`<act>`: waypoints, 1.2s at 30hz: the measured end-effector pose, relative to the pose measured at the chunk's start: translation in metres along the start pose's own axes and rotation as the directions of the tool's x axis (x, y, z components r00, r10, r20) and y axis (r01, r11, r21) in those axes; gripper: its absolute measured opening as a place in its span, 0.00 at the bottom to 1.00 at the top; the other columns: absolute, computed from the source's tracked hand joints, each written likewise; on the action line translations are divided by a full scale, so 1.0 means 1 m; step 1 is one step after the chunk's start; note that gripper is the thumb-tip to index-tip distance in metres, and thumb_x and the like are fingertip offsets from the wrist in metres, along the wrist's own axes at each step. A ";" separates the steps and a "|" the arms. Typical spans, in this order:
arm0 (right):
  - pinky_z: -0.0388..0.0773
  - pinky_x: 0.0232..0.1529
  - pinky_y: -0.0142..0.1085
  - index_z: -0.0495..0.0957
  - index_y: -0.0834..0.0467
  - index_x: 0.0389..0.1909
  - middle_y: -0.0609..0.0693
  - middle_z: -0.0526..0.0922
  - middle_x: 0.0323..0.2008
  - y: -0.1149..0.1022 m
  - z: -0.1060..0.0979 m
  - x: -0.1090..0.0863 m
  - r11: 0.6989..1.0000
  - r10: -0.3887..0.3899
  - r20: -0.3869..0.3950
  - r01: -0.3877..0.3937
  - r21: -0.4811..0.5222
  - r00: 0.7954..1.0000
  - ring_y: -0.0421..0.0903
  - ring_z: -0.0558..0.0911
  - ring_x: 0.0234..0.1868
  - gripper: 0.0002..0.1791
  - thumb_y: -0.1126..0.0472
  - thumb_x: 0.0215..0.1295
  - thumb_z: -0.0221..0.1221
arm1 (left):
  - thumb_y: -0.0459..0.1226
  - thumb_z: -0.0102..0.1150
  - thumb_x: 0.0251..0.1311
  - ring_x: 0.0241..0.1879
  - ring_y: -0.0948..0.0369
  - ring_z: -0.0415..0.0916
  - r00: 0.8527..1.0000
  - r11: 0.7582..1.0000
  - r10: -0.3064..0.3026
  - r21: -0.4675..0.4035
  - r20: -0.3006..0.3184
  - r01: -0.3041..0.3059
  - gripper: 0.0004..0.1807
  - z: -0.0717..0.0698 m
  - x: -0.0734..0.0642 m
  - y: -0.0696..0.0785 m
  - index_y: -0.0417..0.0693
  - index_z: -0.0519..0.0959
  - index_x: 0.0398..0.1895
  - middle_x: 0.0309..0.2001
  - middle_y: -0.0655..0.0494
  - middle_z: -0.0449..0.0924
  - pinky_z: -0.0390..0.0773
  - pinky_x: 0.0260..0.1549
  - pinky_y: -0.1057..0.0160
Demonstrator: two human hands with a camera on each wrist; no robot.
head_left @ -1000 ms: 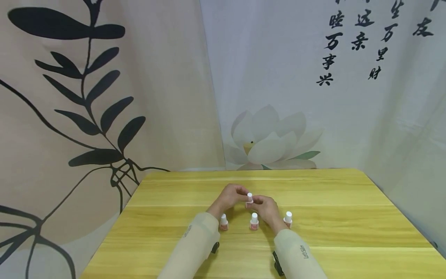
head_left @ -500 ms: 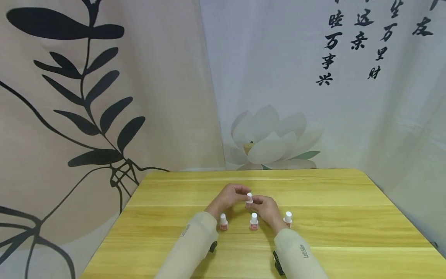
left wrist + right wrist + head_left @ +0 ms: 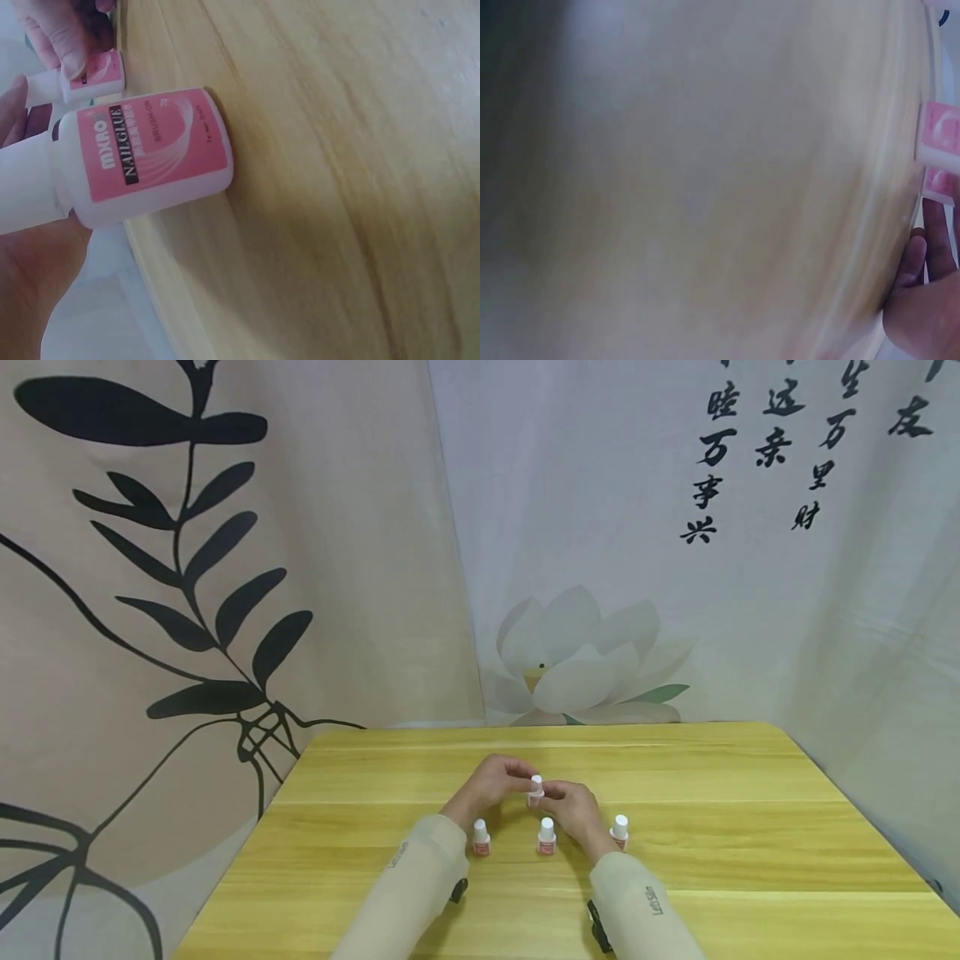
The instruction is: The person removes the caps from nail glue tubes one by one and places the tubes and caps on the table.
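A small nail glue bottle (image 3: 536, 793) with a white cap and pink label stands upright between both hands. My left hand (image 3: 495, 783) pinches it at the white cap. From the right, my right hand (image 3: 573, 810) pinches its body; in the left wrist view the thumb (image 3: 73, 61) lies on the label. Closer to me stand three similar bottles: a left bottle (image 3: 482, 842) by the left wrist, a middle bottle (image 3: 547, 840), and a right bottle (image 3: 619, 832) partly hidden by the right forearm. One bottle (image 3: 154, 154) looms large in the left wrist view.
The bottles stand on a yellow wood-grain table (image 3: 720, 843). Behind its far edge hangs a pale curtain (image 3: 375, 568) printed with dark leaves, a lotus and writing. Dark straps show at both sleeves' cuffs.
The left forearm has shifted very slightly left. Both hands keep the same hold on the bottle, and the other bottles stay where they were.
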State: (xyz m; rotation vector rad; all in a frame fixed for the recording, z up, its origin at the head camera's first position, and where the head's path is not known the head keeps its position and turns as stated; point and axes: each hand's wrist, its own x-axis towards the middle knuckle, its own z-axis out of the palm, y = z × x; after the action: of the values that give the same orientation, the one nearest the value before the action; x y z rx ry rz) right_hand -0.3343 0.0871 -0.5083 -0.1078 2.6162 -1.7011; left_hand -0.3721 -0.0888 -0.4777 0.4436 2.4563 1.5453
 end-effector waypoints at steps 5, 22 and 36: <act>0.70 0.59 0.54 0.87 0.54 0.44 0.47 0.88 0.43 0.000 0.000 0.000 1.000 0.012 0.008 -0.013 0.005 1.000 0.53 0.79 0.55 0.12 0.54 0.62 0.68 | 0.40 0.70 0.58 0.45 0.61 0.78 1.000 1.000 -0.002 0.011 -0.016 0.002 0.07 0.002 -0.001 0.000 0.52 0.86 0.39 0.38 0.62 0.85 0.71 0.57 0.48; 0.70 0.59 0.57 0.86 0.56 0.46 0.50 0.87 0.45 -0.006 -0.003 -0.006 1.000 0.006 0.039 -0.006 0.015 0.999 0.56 0.79 0.56 0.14 0.54 0.64 0.66 | 0.40 0.71 0.58 0.48 0.59 0.78 1.000 1.000 -0.008 0.026 -0.002 0.008 0.09 0.001 -0.001 0.001 0.51 0.86 0.42 0.40 0.63 0.85 0.70 0.58 0.46; 0.71 0.58 0.56 0.86 0.56 0.47 0.49 0.87 0.45 -0.003 -0.003 -0.004 1.000 -0.001 0.037 0.001 0.001 0.999 0.55 0.80 0.54 0.14 0.55 0.64 0.67 | 0.40 0.71 0.58 0.48 0.59 0.78 1.000 0.999 -0.005 0.032 -0.019 0.005 0.20 0.004 0.000 0.001 0.44 0.82 0.53 0.43 0.60 0.84 0.74 0.56 0.51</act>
State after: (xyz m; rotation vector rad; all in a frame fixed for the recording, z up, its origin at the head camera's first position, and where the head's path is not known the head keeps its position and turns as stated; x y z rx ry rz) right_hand -0.3303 0.0888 -0.5043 -0.1398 2.5898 -1.6836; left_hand -0.3702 -0.0851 -0.4788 0.4297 2.4982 1.5167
